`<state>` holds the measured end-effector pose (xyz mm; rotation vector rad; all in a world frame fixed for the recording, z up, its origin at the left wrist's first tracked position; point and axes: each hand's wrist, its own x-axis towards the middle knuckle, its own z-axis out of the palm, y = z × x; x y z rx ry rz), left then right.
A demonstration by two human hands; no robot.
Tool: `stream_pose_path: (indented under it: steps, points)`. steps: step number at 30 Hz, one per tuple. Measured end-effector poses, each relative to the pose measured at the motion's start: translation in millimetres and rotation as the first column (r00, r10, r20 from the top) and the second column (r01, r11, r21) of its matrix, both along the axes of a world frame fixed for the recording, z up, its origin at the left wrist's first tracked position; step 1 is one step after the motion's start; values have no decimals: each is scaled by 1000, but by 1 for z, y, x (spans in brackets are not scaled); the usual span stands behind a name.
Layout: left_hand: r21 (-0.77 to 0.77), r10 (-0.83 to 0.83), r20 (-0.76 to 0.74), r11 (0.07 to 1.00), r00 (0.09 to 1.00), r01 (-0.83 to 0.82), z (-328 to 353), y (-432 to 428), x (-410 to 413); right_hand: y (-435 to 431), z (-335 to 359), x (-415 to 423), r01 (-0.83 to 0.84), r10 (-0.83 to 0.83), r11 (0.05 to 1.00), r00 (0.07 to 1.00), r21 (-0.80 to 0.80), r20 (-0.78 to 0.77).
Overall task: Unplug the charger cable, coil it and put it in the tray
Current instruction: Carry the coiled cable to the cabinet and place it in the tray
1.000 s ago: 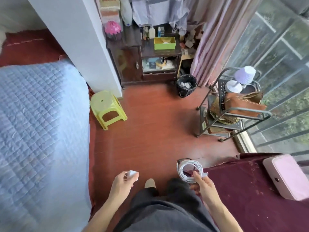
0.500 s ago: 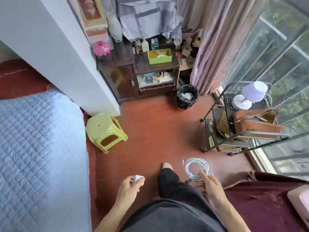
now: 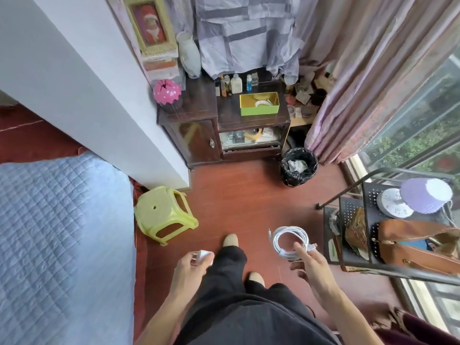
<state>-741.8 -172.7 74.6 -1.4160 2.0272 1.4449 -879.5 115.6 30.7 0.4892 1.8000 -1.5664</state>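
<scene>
— Two hands busy, nearest me. The right hand (image 3: 314, 263) has its fingers (image 3: 300, 247) pinched on the coiled cable (image 3: 290, 241), a neat white loop held out over the floor (image 3: 249, 195). The left hand (image 3: 190, 266) is clenched around the white charger plug (image 3: 204, 256), prongs showing.

— So unplugging's finished?

— I'd judge so. No lead runs to any wall; plug and cable sit in separate hands, well apart. Coiling looks complete too: several even turns, both connector ends poking free.

— What's left?

— Only the drop-off. Person stands mid-floor, feet pointed ahead. Yellow stool (image 3: 164, 212) to the left by the bed (image 3: 57, 232), wire rack (image 3: 388, 220) close on the right, black bin (image 3: 298, 165) further on.

— And the tray?

— Far end: green tray (image 3: 260, 111) on the dark cabinet surface (image 3: 234, 118), beneath the hanging cloth. Something white already lies in it, possibly another cable; can't tell. Coil is nowhere near it yet; a walk across remains.
</scene>
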Motion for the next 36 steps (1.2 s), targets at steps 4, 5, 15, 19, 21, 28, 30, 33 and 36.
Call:
stream_pose_path:
  steps: [4, 5, 15, 19, 21, 28, 30, 33, 36]
  points:
    - [1, 5, 4, 1000, 1000, -5, -12, -44, -44, -36, -4, -54, 30, -30, 999, 999, 39, -20]
    - [9, -3, 5, 1000, 1000, 2, -15, -56, -58, -44, -5, -66, 37, -36, 998, 999, 50, -27]
    - [86, -152, -56, 984, 987, 157, -13, -126, -236, -102, -7, -176, 166, -162, 981, 986, 103, -48]
    - [81, -176, -118, 979, 977, 186, -9, -132, -306, -111, -13, -223, 216, -215, 973, 976, 83, -26]
    - [70, -195, -100, 977, 976, 202, -16, -134, -337, -114, -18, -251, 215, -215, 974, 977, 71, -1]
    - [13, -204, -22, 979, 979, 204, -23, -138, -434, -126, -15, -363, 225, -225, 974, 974, 23, -1]
    - [4, -186, -31, 983, 982, 186, -21, -141, -459, -133, -10, -391, 216, -216, 976, 976, -8, 8]
    - [-6, -155, -37, 988, 987, 155, -20, -146, -490, -144, -6, -428, 160, -160, 987, 987, -12, 4]
    - [-12, -132, -23, 991, 991, 132, -23, -156, -511, -158, -4, -459, 121, -120, 993, 993, -11, 19]
